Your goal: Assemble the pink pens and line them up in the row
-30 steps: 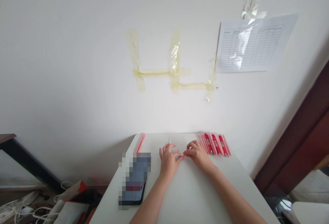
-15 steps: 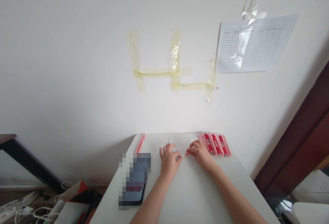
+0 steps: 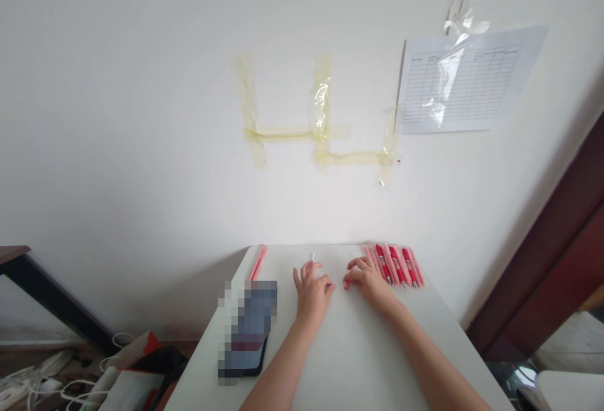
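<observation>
Both hands are over the white table (image 3: 358, 348). My right hand (image 3: 370, 284) pinches a small red pen part (image 3: 346, 285), whose end pokes out below the fingertips. To its left, my left hand (image 3: 311, 294) has thumb and index finger pressed together; whatever is between them is too small to name. The other left fingers are spread. A thin clear-white stick (image 3: 312, 257) lies just beyond the left fingers. Close to my right hand is a row of several pink and red pens (image 3: 396, 266). A gap separates the two hands.
Pink pen pieces (image 3: 258, 262) lie at the table's back left corner. A blurred-out phone (image 3: 248, 329) rests left of my left forearm. The wall, with yellowed tape (image 3: 283, 135) and a taped paper form (image 3: 460, 87), rises behind the table. Cables (image 3: 70, 386) clutter the lower left.
My hands have drawn slightly apart. The pale, thin piece that bridged the fingertips no longer shows between them, and a red end now shows at my right fingers.
</observation>
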